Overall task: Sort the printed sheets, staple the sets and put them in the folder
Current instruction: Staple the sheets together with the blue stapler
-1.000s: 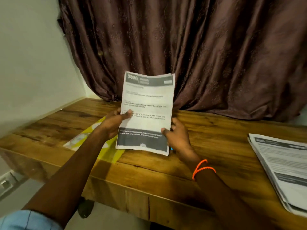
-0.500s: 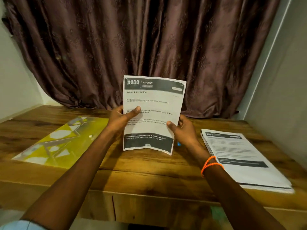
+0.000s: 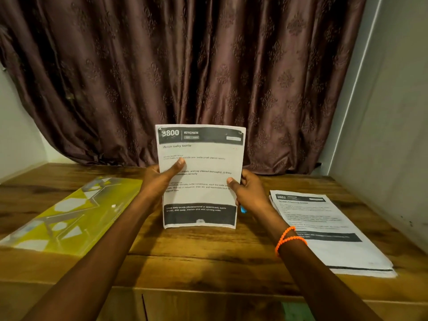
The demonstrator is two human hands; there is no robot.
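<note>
From the head camera, the left hand (image 3: 157,179) and right hand (image 3: 249,191) each pinch a side edge of a printed sheet (image 3: 201,177), held upright above the wooden table (image 3: 208,258). A stack of sheets (image 3: 328,230) lies flat to the right, and a yellow folder (image 3: 69,216) lies flat to the left.

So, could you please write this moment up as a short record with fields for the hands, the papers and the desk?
left hand: grips the left edge of the held sheet, thumb on its face
right hand: grips the sheet's right edge
held sheet: upright above the desk, headed "KITCHEN", "baby bottle"
paper stack: flat on the desk, right of the hands
folder: yellow, flat on the desk, left of the hands
blue object: partly hidden behind the right hand, unidentifiable
backdrop: brown curtain
</note>
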